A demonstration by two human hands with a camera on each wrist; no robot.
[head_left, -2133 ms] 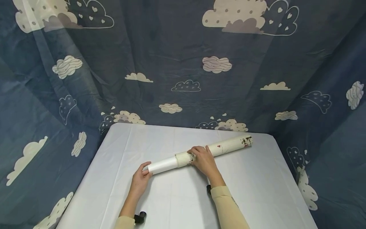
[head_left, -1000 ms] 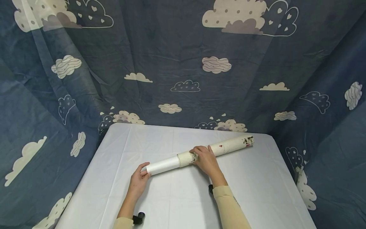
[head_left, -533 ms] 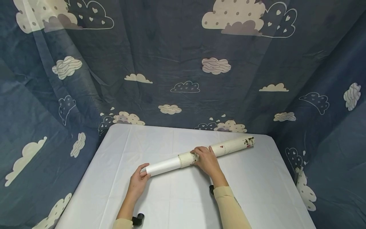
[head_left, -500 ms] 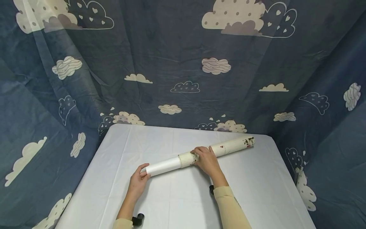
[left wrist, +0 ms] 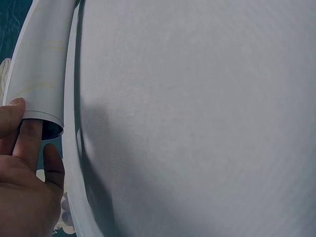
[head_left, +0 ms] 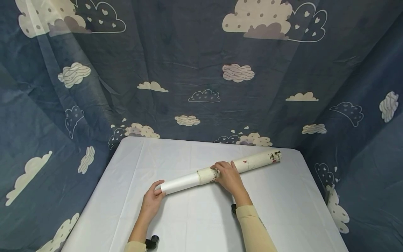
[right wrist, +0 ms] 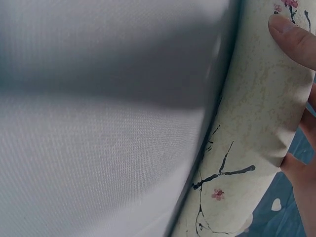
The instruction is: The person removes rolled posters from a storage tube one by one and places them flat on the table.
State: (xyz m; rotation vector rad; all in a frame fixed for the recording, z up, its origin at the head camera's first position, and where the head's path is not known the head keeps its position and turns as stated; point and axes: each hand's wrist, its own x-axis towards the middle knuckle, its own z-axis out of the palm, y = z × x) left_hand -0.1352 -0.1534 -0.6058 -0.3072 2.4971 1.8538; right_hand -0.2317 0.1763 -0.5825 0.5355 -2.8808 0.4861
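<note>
A long cream roll printed with blossom twigs lies slantwise over the table, its right end farther back. Out of its left end sticks a smooth white tube. My left hand pinches the open end of the white tube; in the left wrist view the thumb lies outside the rim and a finger goes into the hollow. Around the cream roll, near its left end, my right hand grips with the thumb on the near side. The right wrist view shows the thumb pressed on the print, with the other fingers partly hidden behind the roll.
A white cloth covers the table. Dark blue curtains with cloud patterns stand around its back and sides. A black wrist camera sits on the left wrist, and another on the right.
The cream roll and my right hand have shifted slightly right, while my left hand has moved a little left. More of the white tube shows between them. Over the last half second hardly anything moves.
</note>
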